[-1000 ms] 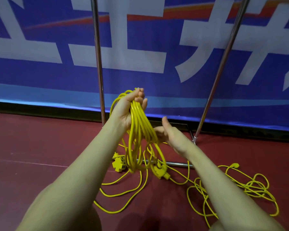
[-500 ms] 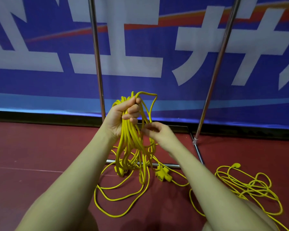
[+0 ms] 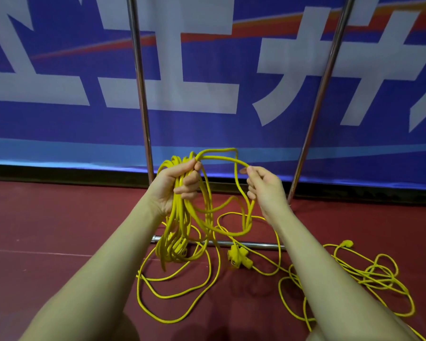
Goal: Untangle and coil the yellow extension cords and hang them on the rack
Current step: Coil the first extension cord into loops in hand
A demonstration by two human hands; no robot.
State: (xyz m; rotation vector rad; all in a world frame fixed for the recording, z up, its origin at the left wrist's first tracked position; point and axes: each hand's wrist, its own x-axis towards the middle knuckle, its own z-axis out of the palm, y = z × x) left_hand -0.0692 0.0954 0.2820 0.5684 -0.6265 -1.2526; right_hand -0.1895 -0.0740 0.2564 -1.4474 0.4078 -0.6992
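Yellow cord everywhere, and the left hand [image 3: 176, 184] has the bulk of it: fingers curled tight round a bundle of loops [image 3: 180, 217] that hangs down from the fist to the red floor [image 3: 59, 217]. The right hand [image 3: 265, 187] is out to the side, its grip narrow, fingers curled round a single strand [image 3: 221, 157] that arches across from the top of the left fist. Below that hand the strand drops, swings into a low loop and runs down among the slack on the floor. A yellow socket block [image 3: 239, 258] lies on the floor just in front of the rack's base bar [image 3: 256, 244], between the two forearms. Loose curves of cord [image 3: 172, 286] sprawl beneath the bundle. Off to the right, well apart from the hands, a second tangle of cord [image 3: 369, 274] lies heaped on the floor with a plug [image 3: 346, 243] at its far edge. Two metal rack poles [image 3: 139, 82] rise in front of a blue banner [image 3: 207, 126] with large white lettering.
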